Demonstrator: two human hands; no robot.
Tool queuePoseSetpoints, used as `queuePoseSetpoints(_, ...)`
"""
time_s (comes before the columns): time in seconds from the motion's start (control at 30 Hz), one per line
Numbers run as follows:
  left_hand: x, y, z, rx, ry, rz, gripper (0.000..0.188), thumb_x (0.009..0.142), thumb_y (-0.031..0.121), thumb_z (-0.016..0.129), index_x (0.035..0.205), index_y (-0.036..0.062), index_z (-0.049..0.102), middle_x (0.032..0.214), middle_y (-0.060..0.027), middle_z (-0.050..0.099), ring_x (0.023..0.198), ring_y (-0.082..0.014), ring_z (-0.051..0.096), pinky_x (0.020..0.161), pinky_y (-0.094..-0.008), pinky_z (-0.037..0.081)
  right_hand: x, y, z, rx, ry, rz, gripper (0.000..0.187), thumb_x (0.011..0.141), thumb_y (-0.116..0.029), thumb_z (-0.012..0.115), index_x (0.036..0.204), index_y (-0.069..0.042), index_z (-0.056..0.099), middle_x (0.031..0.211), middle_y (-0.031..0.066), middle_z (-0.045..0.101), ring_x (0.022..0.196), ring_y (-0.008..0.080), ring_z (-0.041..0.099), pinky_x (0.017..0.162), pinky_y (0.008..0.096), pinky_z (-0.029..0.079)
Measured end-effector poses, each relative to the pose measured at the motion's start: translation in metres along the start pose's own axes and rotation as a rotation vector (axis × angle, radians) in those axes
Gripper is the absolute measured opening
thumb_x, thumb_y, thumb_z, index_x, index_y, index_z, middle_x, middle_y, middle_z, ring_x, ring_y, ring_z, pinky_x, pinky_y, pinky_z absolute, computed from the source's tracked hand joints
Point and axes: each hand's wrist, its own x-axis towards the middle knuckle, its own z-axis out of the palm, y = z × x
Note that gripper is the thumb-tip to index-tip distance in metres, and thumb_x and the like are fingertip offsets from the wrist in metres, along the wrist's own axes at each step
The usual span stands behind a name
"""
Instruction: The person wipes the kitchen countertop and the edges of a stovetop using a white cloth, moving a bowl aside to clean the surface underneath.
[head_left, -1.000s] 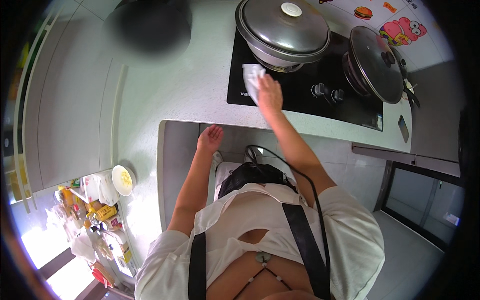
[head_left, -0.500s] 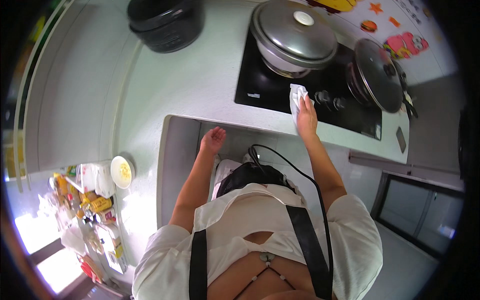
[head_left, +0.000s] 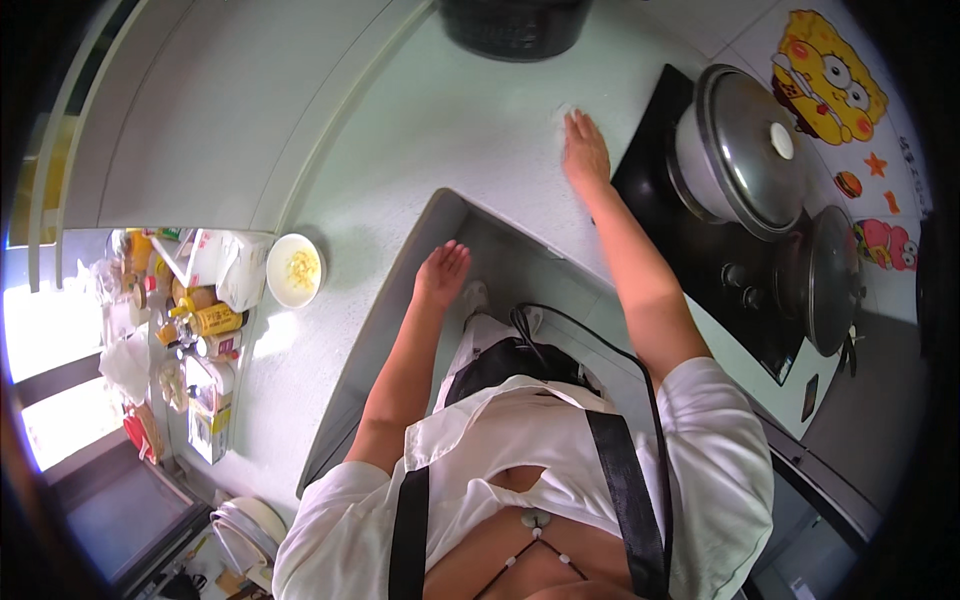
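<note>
My right hand (head_left: 586, 152) presses down on the pale countertop (head_left: 470, 130), left of the black cooktop (head_left: 655, 190). A bit of white wiping cloth or tissue (head_left: 570, 112) peeks out past its fingertips; the rest is covered by the hand. Over the recess in front of the counter's edge, my left hand (head_left: 442, 272) hangs in the air, palm turned up, fingers stretched and holding nothing. On the cooktop stands a large silver pot (head_left: 735, 155) with a glass lid, and behind it to the right a dark lidded pan (head_left: 828, 280).
A black cooker (head_left: 515, 28) sits at the far end of the counter. At the left, a white bowl (head_left: 296, 271) with yellowish bits stands near several bottles and packages (head_left: 215, 320). A dark cable (head_left: 600, 340) loops in front of my body.
My right hand has gone from the cooktop's front edge to the countertop left of it, taking the white cloth along. The whole view has turned; my left hand stays raised and empty.
</note>
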Motion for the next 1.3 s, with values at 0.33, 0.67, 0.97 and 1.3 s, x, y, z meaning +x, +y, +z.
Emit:
queuePoseSetpoints(0.33, 0.038, 0.025, -0.035, -0.133, 0.131, -0.142, 0.023, 0.091, 0.013, 0.041, 0.093, -0.0022, 0.058, 0.087, -0.0165, 0.063, 0.087, -0.0313, 0.061, 0.084, -0.0452, 0.051, 0.012, -0.169, 0.042, 0.356, -0.157, -0.434, 0.044, 0.076, 0.004, 0.047, 0.117, -0.009, 0.055, 0.128, 0.0064, 0.051, 0.122, 0.0242, 0.044, 0.101, 0.0342, 0.038)
queuePoseSetpoints(0.67, 0.06, 0.023, 0.006, -0.047, 0.111, -0.089, 0.025, 0.093, 0.015, 0.037, 0.097, -0.0023, 0.055, 0.09, -0.0169, 0.061, 0.085, -0.031, 0.06, 0.081, -0.0452, 0.051, -0.086, -0.117, -0.012, 0.158, -0.056, -0.66, 0.028, 0.083, -0.015, 0.049, 0.108, -0.009, 0.061, 0.122, 0.0014, 0.052, 0.118, 0.0177, 0.046, 0.104, 0.0295, 0.034)
queuePoseSetpoints(0.97, 0.025, -0.057, 0.018, 0.0, 0.156, 0.014, 0.026, 0.095, 0.018, 0.037, 0.101, -0.0007, 0.054, 0.098, -0.0159, 0.06, 0.094, -0.0284, 0.059, 0.088, -0.0419, 0.049, -0.117, -0.092, -0.031, 0.366, -0.117, -0.46, 0.029, 0.082, -0.009, 0.05, 0.11, -0.006, 0.056, 0.118, 0.0037, 0.051, 0.104, 0.0227, 0.053, 0.086, 0.0326, 0.047)
queuePoseSetpoints(1.3, 0.006, -0.242, 0.021, -0.077, 0.139, -0.036, 0.022, 0.093, 0.012, 0.039, 0.091, 0.0011, 0.057, 0.081, -0.0133, 0.064, 0.083, -0.0276, 0.064, 0.08, -0.0422, 0.053, -0.255, 0.094, -0.113, 0.214, -0.188, -0.585, 0.031, 0.08, -0.007, 0.049, 0.109, -0.002, 0.059, 0.118, 0.0075, 0.055, 0.109, 0.0231, 0.052, 0.093, 0.033, 0.044)
